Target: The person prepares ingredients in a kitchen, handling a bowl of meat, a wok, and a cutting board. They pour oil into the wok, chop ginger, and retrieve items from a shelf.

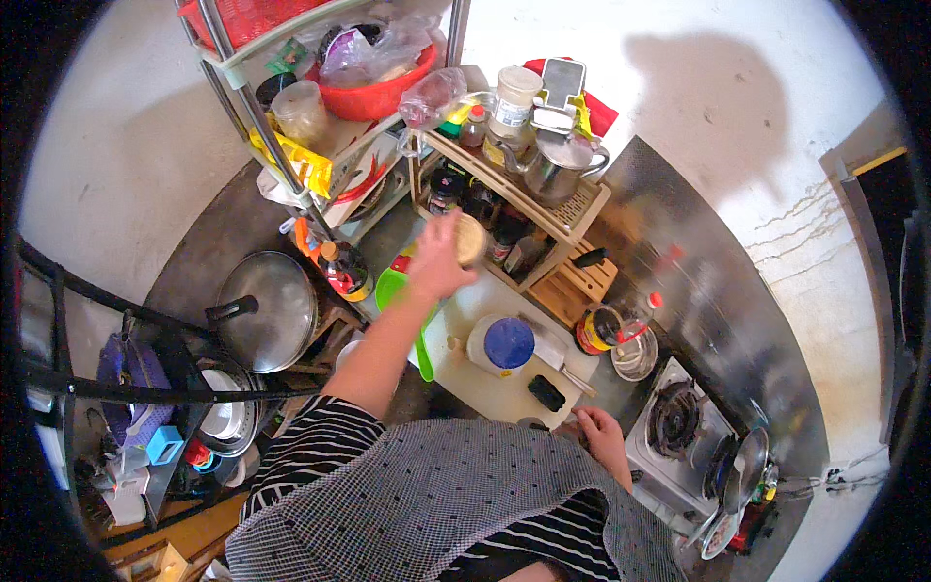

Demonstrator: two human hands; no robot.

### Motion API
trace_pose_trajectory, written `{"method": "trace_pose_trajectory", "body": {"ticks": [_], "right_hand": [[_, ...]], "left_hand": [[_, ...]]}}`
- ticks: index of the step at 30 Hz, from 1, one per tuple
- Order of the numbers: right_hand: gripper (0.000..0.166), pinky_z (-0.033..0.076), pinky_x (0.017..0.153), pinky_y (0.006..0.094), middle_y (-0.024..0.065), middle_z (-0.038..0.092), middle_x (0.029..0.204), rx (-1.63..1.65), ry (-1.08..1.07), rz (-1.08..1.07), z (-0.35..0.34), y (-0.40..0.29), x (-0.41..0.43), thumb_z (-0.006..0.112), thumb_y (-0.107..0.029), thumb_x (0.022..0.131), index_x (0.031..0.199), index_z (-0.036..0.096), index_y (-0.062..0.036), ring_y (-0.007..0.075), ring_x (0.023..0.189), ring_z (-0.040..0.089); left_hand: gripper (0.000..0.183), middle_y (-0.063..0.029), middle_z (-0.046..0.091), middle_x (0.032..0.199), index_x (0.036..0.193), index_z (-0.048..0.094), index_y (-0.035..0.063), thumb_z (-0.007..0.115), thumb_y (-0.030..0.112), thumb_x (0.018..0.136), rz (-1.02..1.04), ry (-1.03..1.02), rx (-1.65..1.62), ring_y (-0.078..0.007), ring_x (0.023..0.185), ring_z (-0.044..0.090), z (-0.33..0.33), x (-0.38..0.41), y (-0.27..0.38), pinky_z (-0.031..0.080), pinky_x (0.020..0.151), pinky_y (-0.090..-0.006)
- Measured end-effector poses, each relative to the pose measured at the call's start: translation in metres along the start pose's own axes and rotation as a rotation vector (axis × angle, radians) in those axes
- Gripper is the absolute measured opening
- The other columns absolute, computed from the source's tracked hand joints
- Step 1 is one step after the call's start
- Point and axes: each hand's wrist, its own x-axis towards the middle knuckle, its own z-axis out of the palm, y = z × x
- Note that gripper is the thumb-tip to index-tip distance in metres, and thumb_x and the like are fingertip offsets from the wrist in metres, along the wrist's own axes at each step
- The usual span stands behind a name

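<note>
My left hand (pixel 434 258) reaches forward and grips a round jar with a tan top (pixel 470 241), before the lower shelf of a spice rack (pixel 509 207). My right hand (pixel 605 435) is low at the near right corner of a white cutting board (pixel 465 356). Its fingers are bent together, and whether they hold something small is hard to tell. On the board stand a tub with a blue lid (pixel 509 343), a cleaver (pixel 554 354) partly behind it, and a small black object (pixel 546 393). A green plastic strainer or scoop (pixel 425 356) lies beneath my left forearm.
A gas stove (pixel 676 429) is at the right, beside a glass bowl (pixel 634 354) and sauce bottles (pixel 598 329). A metal kettle (pixel 558 164) stands on the rack. Left are a sauce bottle (pixel 345 270), a lidded pan (pixel 267 311) and a metal shelf unit (pixel 251 109).
</note>
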Motion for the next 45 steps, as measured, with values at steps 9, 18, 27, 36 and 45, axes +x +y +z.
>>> {"method": "trace_pose_trajectory", "body": {"ticks": [9,18,27,36,45], "right_hand": [[0.032,0.051,0.077,0.0321,0.0134,0.069,0.092,-0.326,-0.166,-0.183,0.011,-0.148,0.028,0.060,-0.030,0.093,0.107,0.067,-0.0024,0.0218,0.083,0.066],[0.054,0.054,0.077,0.0409,0.0175,0.069,0.101,-1.120,-0.287,-0.417,0.191,-0.267,0.169,0.059,-0.043,0.089,0.126,0.052,-0.0044,0.0316,0.089,0.068],[0.044,0.053,0.087,0.0394,0.0156,0.067,0.115,-1.218,-0.361,-0.219,0.322,-0.188,0.302,0.059,-0.033,0.087,0.121,0.062,-0.0056,0.0292,0.107,0.064],[0.029,0.054,0.085,0.0410,0.0137,0.069,0.103,-1.399,-0.348,-0.399,0.289,-0.232,0.311,0.054,-0.025,0.087,0.103,0.069,-0.0065,0.0301,0.098,0.067],[0.033,0.052,0.074,0.0530,0.0224,0.068,0.091,-0.912,-0.070,-0.552,0.244,-0.280,0.237,0.041,-0.029,0.095,0.106,0.056,-0.0022,0.0419,0.084,0.066]], "left_hand": [[0.100,-0.0198,0.041,0.134,0.144,0.031,0.0077,0.080,0.007,0.057,0.040,0.329,-0.113,-0.0366,0.127,0.042,-0.146,-0.067,-0.011,0.037,0.108,-0.0420],[0.102,-0.0206,0.039,0.135,0.144,0.031,0.0044,0.081,0.007,0.056,-0.126,0.179,-0.151,-0.0365,0.128,0.041,-0.160,-0.160,-0.039,0.036,0.108,-0.0418],[0.104,-0.0215,0.036,0.137,0.144,0.029,0.0049,0.082,0.008,0.055,-0.337,0.080,-0.144,-0.0385,0.129,0.040,-0.169,-0.227,-0.066,0.038,0.107,-0.0424],[0.104,-0.0226,0.035,0.137,0.145,0.028,0.0058,0.081,0.008,0.056,-0.417,0.106,-0.160,-0.0408,0.128,0.039,-0.160,-0.249,-0.079,0.038,0.107,-0.0437],[0.103,-0.0235,0.033,0.138,0.144,0.029,0.0043,0.082,0.010,0.055,-0.427,0.095,-0.180,-0.0413,0.128,0.038,-0.145,-0.264,-0.071,0.038,0.107,-0.0429]]}}
